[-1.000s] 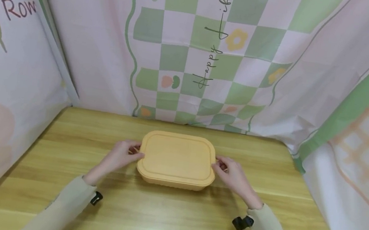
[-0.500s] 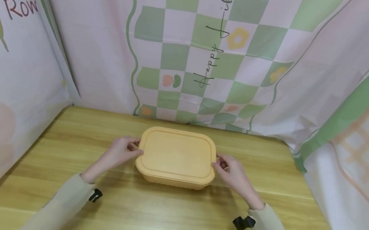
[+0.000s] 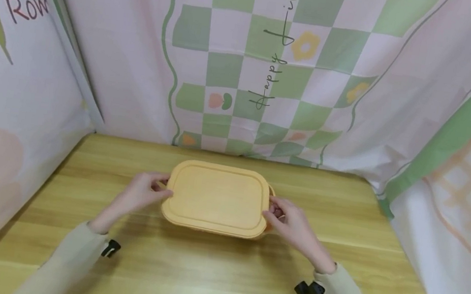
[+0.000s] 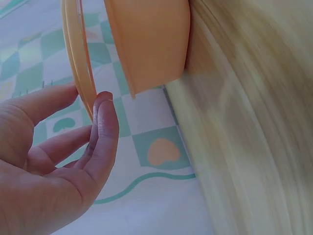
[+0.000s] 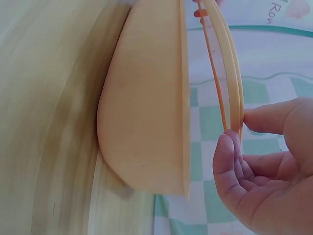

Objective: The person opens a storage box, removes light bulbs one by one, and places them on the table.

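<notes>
A pale orange rectangular lid (image 3: 217,198) with rounded corners is held level between my two hands. My left hand (image 3: 142,190) pinches its left end, thumb on top and fingers beneath; my right hand (image 3: 290,221) pinches the right end the same way. Below the lid stands a matching orange food container (image 5: 144,103) on the table. A gap between lid and container shows in both wrist views. From the head view the lid covers nearly all of the container, with only its right rim peeking out. What lies inside the container is hidden.
The wooden table (image 3: 201,271) spreads out around the container. Behind it hangs a curtain (image 3: 266,79) with green checks and lettering, and printed cloth closes off both sides. A black strap piece (image 3: 309,291) sits at the right wrist, another at the left.
The lid sat on the container earlier; now it is lifted off and shifted left, uncovering the container's right rim. Both hands have moved with it, leftward.
</notes>
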